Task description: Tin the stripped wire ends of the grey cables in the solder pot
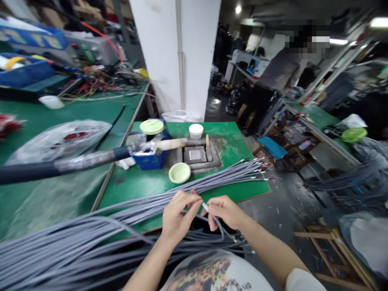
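In front of me, my right hand (224, 211) is closed around a grey cable (218, 226) close to its end, where a white sleeve (205, 207) shows. My left hand (179, 213) pinches the thin wires coming out of that end, and a reddish wire tip (194, 191) sticks up above its fingers. Just beyond both hands lies a bundle of grey cables (209, 182), its stripped ends pointing right. More grey cables (75, 246) run off to the lower left, some of them under my hands.
On the green bench (230, 139) sit a square metal pot (198, 165), a pale green lid (179, 173), a white tub (196, 131) and a blue box (150, 161). A wrapped hose (87, 160) reaches in from the left. Another person (277, 72) stands at back right.
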Motion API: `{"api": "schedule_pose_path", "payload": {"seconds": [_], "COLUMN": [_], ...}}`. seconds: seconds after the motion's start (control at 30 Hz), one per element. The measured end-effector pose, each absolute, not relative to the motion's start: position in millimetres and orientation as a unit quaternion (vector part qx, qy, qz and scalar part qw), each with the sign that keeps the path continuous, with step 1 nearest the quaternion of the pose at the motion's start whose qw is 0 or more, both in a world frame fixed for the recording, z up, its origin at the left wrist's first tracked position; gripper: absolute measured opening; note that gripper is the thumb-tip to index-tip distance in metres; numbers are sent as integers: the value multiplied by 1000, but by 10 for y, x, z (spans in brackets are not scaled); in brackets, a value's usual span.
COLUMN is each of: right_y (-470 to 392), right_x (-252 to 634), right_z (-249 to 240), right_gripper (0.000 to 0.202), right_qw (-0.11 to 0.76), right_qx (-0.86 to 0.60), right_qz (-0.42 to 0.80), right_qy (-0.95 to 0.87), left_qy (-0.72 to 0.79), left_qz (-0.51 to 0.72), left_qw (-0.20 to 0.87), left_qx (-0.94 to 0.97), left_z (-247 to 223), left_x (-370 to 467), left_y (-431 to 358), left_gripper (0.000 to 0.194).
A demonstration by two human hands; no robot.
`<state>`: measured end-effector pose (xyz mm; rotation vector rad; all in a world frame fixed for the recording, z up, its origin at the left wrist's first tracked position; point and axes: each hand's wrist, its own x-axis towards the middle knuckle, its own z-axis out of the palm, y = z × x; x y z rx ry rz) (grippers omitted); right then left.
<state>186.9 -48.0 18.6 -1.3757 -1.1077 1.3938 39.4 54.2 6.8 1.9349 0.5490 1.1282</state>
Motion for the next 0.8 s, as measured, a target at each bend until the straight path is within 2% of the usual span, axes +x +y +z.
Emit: {"api": "schedule_pose_path", "payload": {"seconds": [0.03, 0.1, 0.17, 0.27, 0.33, 0.43, 0.5, 0.57, 0.67, 0.8], "right_y": [-456, -418, -402, -406, -407, -403, -406, -406, -380, -331], "right_x": [1871, 1858, 1818, 1727, 1675, 1642, 1652, 1686, 1755, 1801], "right_z": [162, 111, 75, 58, 58, 68, 88, 119, 168, 203], "right_gripper": [50, 52, 47, 40, 36, 32, 28, 26, 24, 19], "right_qw": [466, 519, 556, 616, 654, 684, 685, 671, 612, 541], "right_qx": [-489, -400, -372, -396, -427, -471, -497, -534, -608, -649], "right_qz": [630, 695, 699, 641, 577, 498, 462, 421, 337, 273], "right_qy": [-383, -295, -252, -231, -238, -249, -264, -298, -378, -461], "left_qy": [175, 125, 106, 109, 128, 183, 209, 206, 232, 251], "left_qz": [467, 501, 517, 524, 530, 521, 504, 474, 459, 459], "left_qw": [359, 296, 272, 293, 352, 496, 614, 713, 757, 784], "left_qx": [789, 803, 805, 792, 761, 670, 571, 473, 403, 333], "left_z": [45, 0, -34, -63, -71, -72, -66, -59, -52, -47], "left_x": [400, 411, 420, 439, 469, 551, 620, 686, 746, 744], "left_y": [509, 447, 394, 335, 298, 225, 172, 143, 167, 242], "left_gripper": [12, 24, 29, 32, 30, 15, 4, 5, 16, 18]}}
